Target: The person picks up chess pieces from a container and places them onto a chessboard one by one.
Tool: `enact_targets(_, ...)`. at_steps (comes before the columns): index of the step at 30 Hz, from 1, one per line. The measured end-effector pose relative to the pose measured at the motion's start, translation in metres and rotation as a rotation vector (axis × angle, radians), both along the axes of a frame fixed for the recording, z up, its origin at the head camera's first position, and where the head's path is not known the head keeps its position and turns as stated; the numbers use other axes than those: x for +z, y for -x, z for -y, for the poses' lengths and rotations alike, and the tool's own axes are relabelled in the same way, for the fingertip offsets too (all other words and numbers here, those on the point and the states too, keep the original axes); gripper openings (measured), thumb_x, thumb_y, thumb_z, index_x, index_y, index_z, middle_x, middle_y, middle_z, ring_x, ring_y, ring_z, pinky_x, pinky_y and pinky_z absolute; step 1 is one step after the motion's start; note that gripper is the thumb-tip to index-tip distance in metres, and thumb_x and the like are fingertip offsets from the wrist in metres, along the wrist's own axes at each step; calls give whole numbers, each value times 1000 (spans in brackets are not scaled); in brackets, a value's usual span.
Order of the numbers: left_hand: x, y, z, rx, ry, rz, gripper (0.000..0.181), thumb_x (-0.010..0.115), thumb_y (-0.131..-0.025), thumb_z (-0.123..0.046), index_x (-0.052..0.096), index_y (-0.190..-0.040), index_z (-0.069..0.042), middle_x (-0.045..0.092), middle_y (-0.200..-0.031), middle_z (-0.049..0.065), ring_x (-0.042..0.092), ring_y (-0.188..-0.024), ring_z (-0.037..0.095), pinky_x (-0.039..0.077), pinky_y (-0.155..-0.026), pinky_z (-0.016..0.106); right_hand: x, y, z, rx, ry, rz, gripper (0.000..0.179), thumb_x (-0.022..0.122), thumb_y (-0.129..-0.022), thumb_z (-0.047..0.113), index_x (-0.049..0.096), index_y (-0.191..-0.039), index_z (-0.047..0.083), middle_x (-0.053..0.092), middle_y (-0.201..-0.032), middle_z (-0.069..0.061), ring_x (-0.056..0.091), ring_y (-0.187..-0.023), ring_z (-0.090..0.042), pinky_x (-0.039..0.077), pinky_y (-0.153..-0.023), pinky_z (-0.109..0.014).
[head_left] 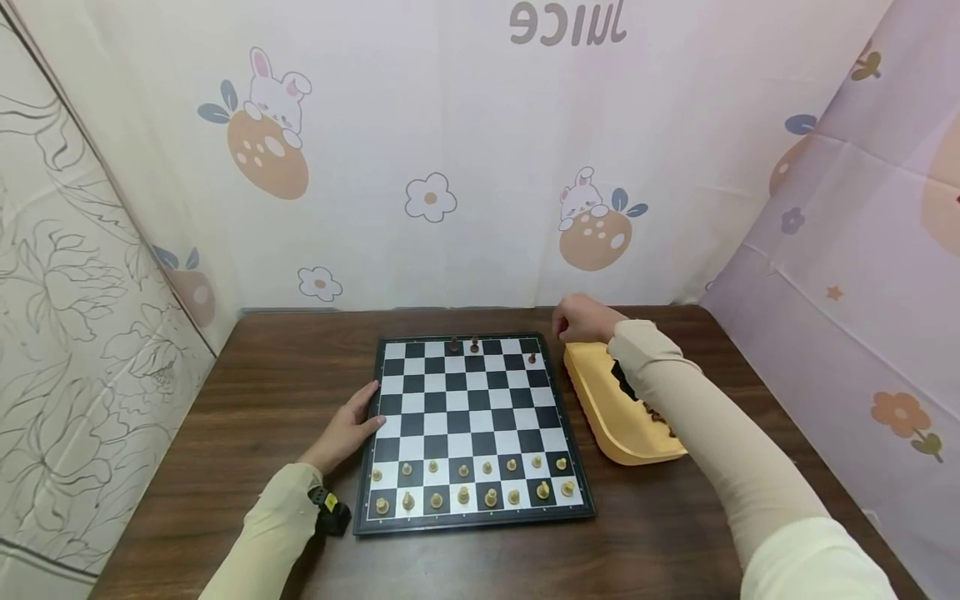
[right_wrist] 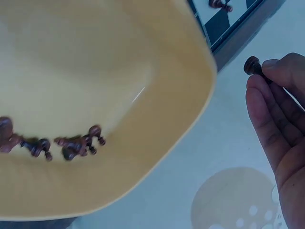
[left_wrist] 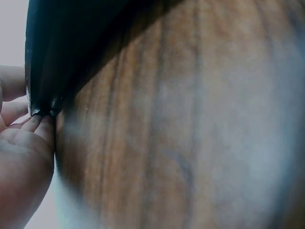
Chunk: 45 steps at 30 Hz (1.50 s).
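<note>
Above the right grip [head_left: 587, 318], can read mirrored "Juice" [head_left: 576, 27] on curtain [head_left: 495, 108]; within it, pinching dark chess piece [right_wrist: 253, 66], visible only from right wrist; with left grip [head_left: 345, 429] spread, touching chessboard [head_left: 457, 400].

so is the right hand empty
No, in the right wrist view the right hand pinches a dark brown, round-based chess piece beside the rounded yellow tray.

The tray [head_left: 613, 429] lies right of the chessboard [head_left: 468, 400].
</note>
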<state>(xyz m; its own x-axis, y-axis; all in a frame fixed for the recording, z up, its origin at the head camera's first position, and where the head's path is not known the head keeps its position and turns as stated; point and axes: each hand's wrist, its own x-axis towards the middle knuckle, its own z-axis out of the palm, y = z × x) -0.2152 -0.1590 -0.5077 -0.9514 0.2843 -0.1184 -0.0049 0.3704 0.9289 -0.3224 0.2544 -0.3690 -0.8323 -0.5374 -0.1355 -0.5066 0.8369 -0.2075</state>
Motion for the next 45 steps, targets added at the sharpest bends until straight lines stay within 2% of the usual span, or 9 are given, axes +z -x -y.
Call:
enact_targets(11,-1,1,0,6,-14,3,67,55,-96,-6,19,-152,-5,9,-157,19,10,-143,35,14,-113,47,-12,8,37,60,-49,30,8,67,-79,-3,74,-80,1,66,-71,-1,57,-65,-15,52,-61,-28)
enact_targets(24,-2,3,1,8,7,-3,68,57,-95,-7,19,-152,-6,10,-157,19,11,-143,35,16,-113,47,-21,9,66,15,-62,157,11,64,-82,-5,74,-84,0,67,-74,-3,61,-64,-13,53,-61,-27)
enact_targets(33,-2,3,0,13,-4,-1,68,56,-95,-5,20,-152,-5,10,-157,20,13,-142,36,17,-113,47,-30,13,71,-44,-60,249,13,62,-83,-6,73,-86,1,66,-76,-5,68,-71,-24,54,-59,-24)
enact_targets(45,-2,3,1,16,16,-3,68,56,-95,-6,20,-152,-6,11,-157,20,13,-142,37,17,-112,48,-35,11,78,-12,-99,227,15,63,-84,-5,72,-79,6,64,-73,-2,59,-60,-14,52,-58,-24)
